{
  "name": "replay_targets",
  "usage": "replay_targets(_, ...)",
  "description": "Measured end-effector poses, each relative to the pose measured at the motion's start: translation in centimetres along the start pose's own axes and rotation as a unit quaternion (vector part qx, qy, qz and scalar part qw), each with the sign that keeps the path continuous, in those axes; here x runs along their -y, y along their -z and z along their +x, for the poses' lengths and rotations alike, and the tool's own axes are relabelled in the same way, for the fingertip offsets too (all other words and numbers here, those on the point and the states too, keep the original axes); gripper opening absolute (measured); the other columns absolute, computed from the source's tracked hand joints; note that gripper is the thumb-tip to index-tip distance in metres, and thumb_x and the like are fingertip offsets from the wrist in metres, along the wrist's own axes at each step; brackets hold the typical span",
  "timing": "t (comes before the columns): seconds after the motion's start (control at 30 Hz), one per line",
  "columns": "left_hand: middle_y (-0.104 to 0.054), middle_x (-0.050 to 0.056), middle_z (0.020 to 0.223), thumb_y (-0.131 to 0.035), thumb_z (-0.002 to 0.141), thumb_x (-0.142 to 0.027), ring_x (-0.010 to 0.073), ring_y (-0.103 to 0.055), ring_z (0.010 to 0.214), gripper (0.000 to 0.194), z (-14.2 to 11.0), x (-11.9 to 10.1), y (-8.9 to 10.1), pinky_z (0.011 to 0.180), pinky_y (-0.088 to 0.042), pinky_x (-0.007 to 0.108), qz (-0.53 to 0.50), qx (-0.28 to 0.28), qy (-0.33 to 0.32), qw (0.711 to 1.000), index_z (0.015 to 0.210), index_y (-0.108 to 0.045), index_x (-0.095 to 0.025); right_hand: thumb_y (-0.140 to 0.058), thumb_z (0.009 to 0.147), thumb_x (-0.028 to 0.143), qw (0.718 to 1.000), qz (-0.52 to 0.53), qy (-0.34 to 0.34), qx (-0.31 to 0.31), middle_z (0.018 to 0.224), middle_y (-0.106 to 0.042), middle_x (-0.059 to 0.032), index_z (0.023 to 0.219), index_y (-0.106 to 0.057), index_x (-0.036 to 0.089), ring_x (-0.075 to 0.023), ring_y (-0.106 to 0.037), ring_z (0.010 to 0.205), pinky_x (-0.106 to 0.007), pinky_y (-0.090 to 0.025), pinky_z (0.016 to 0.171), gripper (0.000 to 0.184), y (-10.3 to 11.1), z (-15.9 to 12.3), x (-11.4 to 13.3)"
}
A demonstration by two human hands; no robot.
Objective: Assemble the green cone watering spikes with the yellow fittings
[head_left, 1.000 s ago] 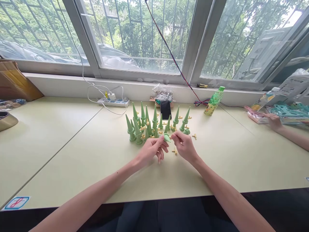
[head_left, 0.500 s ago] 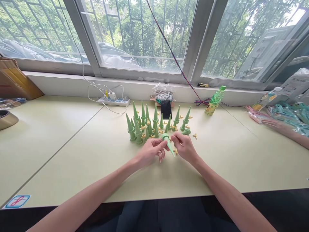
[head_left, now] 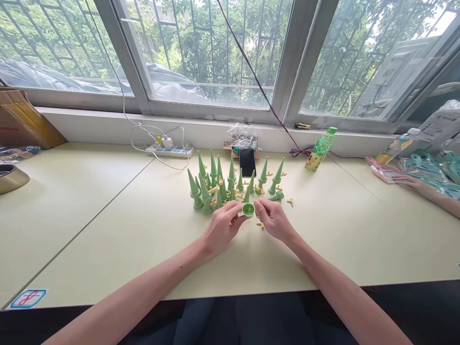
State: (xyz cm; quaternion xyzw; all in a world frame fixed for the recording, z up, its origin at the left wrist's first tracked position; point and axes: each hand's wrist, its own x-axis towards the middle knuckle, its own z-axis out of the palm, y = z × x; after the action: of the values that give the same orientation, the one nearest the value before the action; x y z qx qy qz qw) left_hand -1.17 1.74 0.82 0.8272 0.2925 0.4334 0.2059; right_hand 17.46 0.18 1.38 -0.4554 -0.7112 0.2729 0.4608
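While gripping a hollow green spike point(head_left: 247, 209) in the left hand point(head_left: 223, 224), holds the right hand point(head_left: 275, 219) closed at three o'clock, cannot tell on what. Looks like assembly; calls next for steady alignment. Beyond, toward eleven o'clock, shows upright spikes point(head_left: 231, 178) with yellow valves point(head_left: 220, 181).

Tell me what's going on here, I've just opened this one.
A person's left hand holds a green piece, its round open end facing the camera. The right hand is right beside it, fingers curled closed; whether it grips something small is unclear. Just beyond, a group of green spikes stands points up on the table, with small yellow fittings on and around them. At far right, another person's hand rests by some plastic-wrapped items.
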Motion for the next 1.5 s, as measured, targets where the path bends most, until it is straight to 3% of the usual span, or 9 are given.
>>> replay_targets(0.17,-0.067,0.007,0.096,-0.047,0.099,-0.025,0.0124,-0.061,0.073,0.022,0.0,0.2,0.1,0.060,-0.048,0.021,0.042,-0.004,-0.036,0.998,0.109,-0.065,-0.020,-0.039,0.100,0.048,1.000,0.011,-0.011,0.003,0.056,-0.040,0.0031,0.063,-0.037,0.021,-0.0103,-0.035,0.049,-0.026,-0.030,0.048,0.046,-0.1,0.0,0.0)
replay_targets(0.33,-0.062,0.002,0.078,-0.052,0.097,-0.032,0.0096,-0.055,0.055,0.019,0.1,-0.3,0.0,0.054,-0.047,0.021,0.017,-0.008,0.030,0.999,0.099,-0.066,-0.019,-0.040,0.099,0.051,0.999,0.028,-0.022,-0.015,0.057,-0.040,0.0030,0.063,-0.038,0.021,-0.0104,-0.035,0.049,-0.026,-0.029,0.047,0.047,-0.3,0.2,-0.1)
replay_targets(0.47,-0.058,-0.003,0.062,-0.060,0.093,-0.038,0.0099,-0.053,0.048,0.033,0.1,-0.6,0.0,0.055,-0.050,0.024,-0.011,-0.020,0.084,0.996,0.120,-0.063,-0.020,-0.042,0.097,0.055,0.998,0.035,-0.037,-0.032,0.056,-0.039,0.0033,0.062,-0.038,0.021,-0.0100,-0.033,0.049,-0.025,-0.029,0.046,0.049,-0.4,0.3,-0.1)
replay_targets(0.57,-0.062,-0.002,0.070,-0.059,0.093,-0.040,0.0083,-0.054,0.045,0.039,0.3,-0.9,0.1,0.052,-0.051,0.024,-0.041,-0.011,0.127,0.991,0.126,-0.060,-0.020,-0.043,0.096,0.057,0.997,0.043,-0.053,-0.038,0.055,-0.038,0.0036,0.062,-0.037,0.021,-0.0096,-0.031,0.049,-0.025,-0.028,0.046,0.051,-0.4,0.3,-0.2)
replay_targets(0.67,-0.063,0.001,0.084,-0.055,0.094,-0.043,0.0076,-0.056,0.045,0.036,0.4,-1.2,0.3,0.046,-0.050,0.022,-0.087,-0.005,0.166,0.982,0.122,-0.060,-0.020,-0.044,0.096,0.057,0.996,0.058,-0.068,-0.026,0.055,-0.038,0.0039,0.063,-0.040,0.020,-0.0091,-0.031,0.048,-0.024,-0.028,0.044,0.050,-0.5,0.3,-0.3)
replay_targets(0.8,-0.063,0.003,0.088,-0.054,0.094,-0.047,0.0099,-0.060,0.048,0.041,0.6,-1.3,0.4,0.041,-0.050,0.023,-0.164,0.005,0.209,0.964,0.122,-0.057,-0.018,-0.045,0.095,0.058,0.995,0.073,-0.073,-0.006,0.054,-0.038,0.0047,0.066,-0.044,0.020,-0.0092,-0.032,0.046,-0.024,-0.029,0.043,0.048,-0.4,0.2,0.0)
replay_targets(1.07,-0.062,-0.001,0.065,-0.056,0.093,-0.048,0.0126,-0.061,0.047,0.040,0.9,-1.0,0.2,0.043,-0.053,0.024,-0.238,0.004,0.212,0.948,0.115,-0.057,-0.015,-0.046,0.096,0.054,0.994,0.078,-0.067,0.022,0.054,-0.037,0.0053,0.070,-0.047,0.021,-0.0100,-0.033,0.047,-0.025,-0.035,0.047,0.043,-0.4,0.0,-0.1)
replay_targets(1.3,-0.063,-0.001,0.062,-0.060,0.091,-0.045,0.0125,-0.061,0.049,0.032,1.1,-1.6,0.5,0.046,-0.052,0.024,-0.262,0.007,0.211,0.942,0.101,-0.059,-0.015,-0.046,0.097,0.050,0.993,0.085,-0.064,0.041,0.056,-0.038,0.0048,0.069,-0.044,0.021,-0.0103,-0.032,0.049,-0.025,-0.032,0.047,0.040,-0.3,0.0,-0.3)
replay_targets(1.5,-0.060,-0.002,0.052,-0.060,0.091,-0.045,0.0102,-0.054,0.039,0.031,1.3,-1.5,0.9,0.044,-0.045,0.023,-0.298,0.026,0.261,0.918,0.092,-0.058,-0.014,-0.043,0.099,0.044,0.998,0.025,-0.036,0.052,0.059,-0.040,0.0039,0.072,-0.045,0.021,-0.0115,-0.037,0.051,-0.026,-0.032,0.050,0.035,-0.2,-0.1,-0.1)
